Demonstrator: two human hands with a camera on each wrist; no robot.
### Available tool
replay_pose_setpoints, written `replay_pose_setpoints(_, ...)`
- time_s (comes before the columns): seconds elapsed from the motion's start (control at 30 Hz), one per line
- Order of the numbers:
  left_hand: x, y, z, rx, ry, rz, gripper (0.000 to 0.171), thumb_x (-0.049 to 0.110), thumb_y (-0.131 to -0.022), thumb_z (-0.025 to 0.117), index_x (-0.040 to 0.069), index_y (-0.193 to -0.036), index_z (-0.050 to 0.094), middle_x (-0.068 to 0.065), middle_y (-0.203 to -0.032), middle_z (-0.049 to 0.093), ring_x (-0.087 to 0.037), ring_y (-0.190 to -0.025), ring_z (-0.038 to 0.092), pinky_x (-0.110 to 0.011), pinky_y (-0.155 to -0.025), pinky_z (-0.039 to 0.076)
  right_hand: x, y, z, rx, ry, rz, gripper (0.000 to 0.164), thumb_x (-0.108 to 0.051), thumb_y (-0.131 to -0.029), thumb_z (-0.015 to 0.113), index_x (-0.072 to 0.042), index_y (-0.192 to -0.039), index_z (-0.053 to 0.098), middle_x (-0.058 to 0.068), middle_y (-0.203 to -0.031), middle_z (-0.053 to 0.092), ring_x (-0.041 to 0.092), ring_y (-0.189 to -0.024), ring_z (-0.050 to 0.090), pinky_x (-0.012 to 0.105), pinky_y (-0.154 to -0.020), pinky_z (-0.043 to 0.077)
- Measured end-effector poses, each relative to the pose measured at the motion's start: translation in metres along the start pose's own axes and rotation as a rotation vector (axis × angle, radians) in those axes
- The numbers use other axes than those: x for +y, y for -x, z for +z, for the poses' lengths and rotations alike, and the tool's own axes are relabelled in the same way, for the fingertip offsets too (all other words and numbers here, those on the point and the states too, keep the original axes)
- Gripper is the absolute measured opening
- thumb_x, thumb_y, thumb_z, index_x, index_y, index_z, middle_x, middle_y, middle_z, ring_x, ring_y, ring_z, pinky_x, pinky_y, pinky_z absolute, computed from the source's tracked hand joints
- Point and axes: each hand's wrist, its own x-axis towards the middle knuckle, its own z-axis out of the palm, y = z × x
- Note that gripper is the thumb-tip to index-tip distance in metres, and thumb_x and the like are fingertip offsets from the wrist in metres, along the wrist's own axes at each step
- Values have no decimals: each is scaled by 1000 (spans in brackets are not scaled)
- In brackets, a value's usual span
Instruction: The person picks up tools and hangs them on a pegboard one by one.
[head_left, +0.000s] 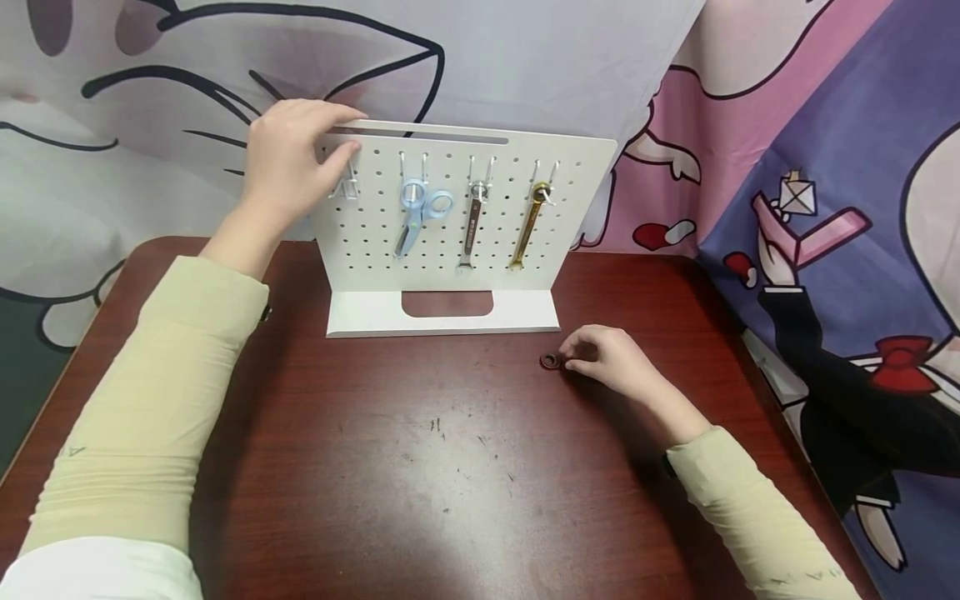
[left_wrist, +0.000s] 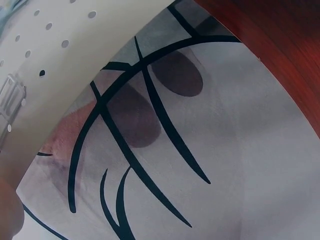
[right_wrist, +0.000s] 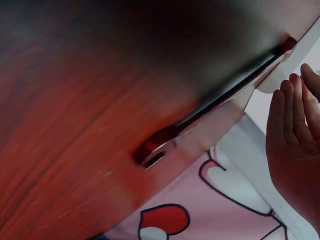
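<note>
A white pegboard stand (head_left: 450, 279) stands upright on the table. My left hand (head_left: 294, 154) grips its top left corner, thumb over the front face, other fingers at the top edge. In the left wrist view, part of the pegboard (left_wrist: 60, 65) and a fingertip show at the left. My right hand (head_left: 611, 358) is low over the table near the stand's right front corner, its fingertips right at the ring end of a wrench (head_left: 550, 361). From the right wrist, the wrench (right_wrist: 215, 105) lies along the table beside the hand (right_wrist: 295, 135), whose fingers are fairly straight.
On the pegboard's hooks hang light blue scissors (head_left: 415, 212), a dark silver wrench (head_left: 471, 225) and a gold wrench (head_left: 528, 225). A hook (head_left: 347, 185) near the left hand carries nothing. Cartoon-printed cloth (head_left: 562, 58) hangs behind the reddish-brown table (head_left: 375, 467).
</note>
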Motion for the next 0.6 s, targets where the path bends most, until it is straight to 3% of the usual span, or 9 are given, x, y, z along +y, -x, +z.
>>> replay_pose_setpoints(0.6,0,0,0,6,-4,10,26,10,-98,71,5,-124,77,-17,-123,79,-40,-120,71,-57,-104,53,20,14,0,-76,75,28,18,1,-84,85,-9,-96,77,2,-92,76,24,-93,72,48,-90,57)
